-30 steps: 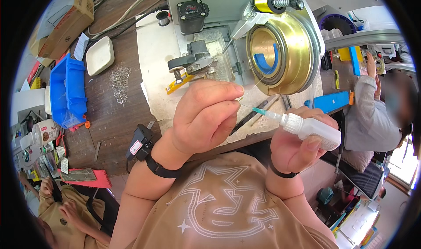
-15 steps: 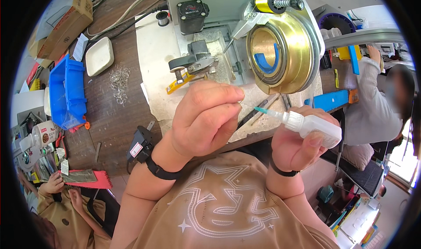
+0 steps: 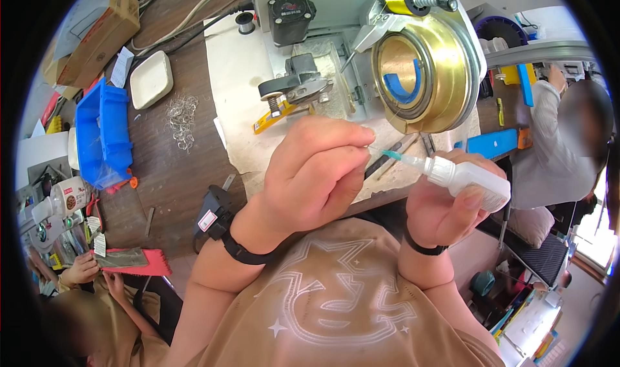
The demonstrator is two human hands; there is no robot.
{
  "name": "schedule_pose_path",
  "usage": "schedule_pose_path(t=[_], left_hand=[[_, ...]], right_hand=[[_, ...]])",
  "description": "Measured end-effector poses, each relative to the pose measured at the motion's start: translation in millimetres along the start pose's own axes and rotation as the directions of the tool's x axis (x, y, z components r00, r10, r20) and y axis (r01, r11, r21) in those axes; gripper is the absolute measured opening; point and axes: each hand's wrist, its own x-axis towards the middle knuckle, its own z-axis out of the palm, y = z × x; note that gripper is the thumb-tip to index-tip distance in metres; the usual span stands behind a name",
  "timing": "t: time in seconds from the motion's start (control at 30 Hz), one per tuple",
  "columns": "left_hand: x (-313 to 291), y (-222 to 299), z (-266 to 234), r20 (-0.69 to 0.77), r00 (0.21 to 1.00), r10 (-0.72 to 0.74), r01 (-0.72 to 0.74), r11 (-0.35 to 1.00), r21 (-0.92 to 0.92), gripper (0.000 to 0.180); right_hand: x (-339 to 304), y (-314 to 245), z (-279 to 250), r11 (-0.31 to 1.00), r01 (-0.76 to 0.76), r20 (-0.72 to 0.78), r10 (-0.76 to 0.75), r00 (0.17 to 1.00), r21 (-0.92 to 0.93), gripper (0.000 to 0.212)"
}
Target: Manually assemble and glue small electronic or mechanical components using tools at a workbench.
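My right hand [image 3: 445, 202] is wrapped round a small white squeeze bottle [image 3: 481, 185], tilted so its teal needle tip [image 3: 392, 154] points left. Just left of that tip, my left hand [image 3: 320, 176] is closed in a pinch between thumb and forefinger. Whatever lies in the pinch is too small to make out. The tip stops close to those fingertips; whether it touches them I cannot tell. Beyond my hands stands a machine with a large brass-coloured ring [image 3: 426, 76], a blue curved strip [image 3: 405, 86] inside it and a yellow thread spool [image 3: 400, 1] above.
A clamp-like metal fixture [image 3: 300, 86] sits behind my left hand. Further left lie a heap of thin wire hooks [image 3: 183, 123], a white dish [image 3: 152, 79], a blue bin [image 3: 103, 134] and a cardboard box [image 3: 100, 34]. Other people work at far left and right.
Both hands and the bottle appear slightly further right, but the whole scene has shifted that way too. The pinch and the hold on the bottle look the same.
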Motion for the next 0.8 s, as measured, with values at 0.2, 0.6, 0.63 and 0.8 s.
schedule_pose_path(t=[0.2, 0.6, 0.63, 0.8], left_hand=[[4.2, 0.8, -0.6, 0.016, 0.999, -0.052, 0.053, 0.998, -0.028, 0.022], [-2.0, -11.5, 7.0, -0.02, 0.997, -0.069, 0.068, 0.997, -0.035, 0.021], [-3.3, -11.1, 7.2, -0.019, 0.998, -0.052, 0.052, 0.998, -0.023, 0.022], [-5.9, -11.4, 5.8, -0.046, 0.999, 0.025, -0.024, 1.0, 0.017, 0.026]], right_hand=[[4.2, 6.8, -1.6, 0.997, -0.014, 0.052, 0.01, 0.999, 0.08, 0.034], [20.6, 0.8, -8.0, 0.992, -0.002, -0.125, 0.018, 0.992, 0.128, 0.039], [19.4, -1.0, -6.5, 0.995, 0.023, -0.092, -0.014, 0.996, 0.092, 0.04], [11.4, -5.5, -6.4, 0.995, 0.046, -0.013, -0.047, 0.999, -0.092, 0.046]])
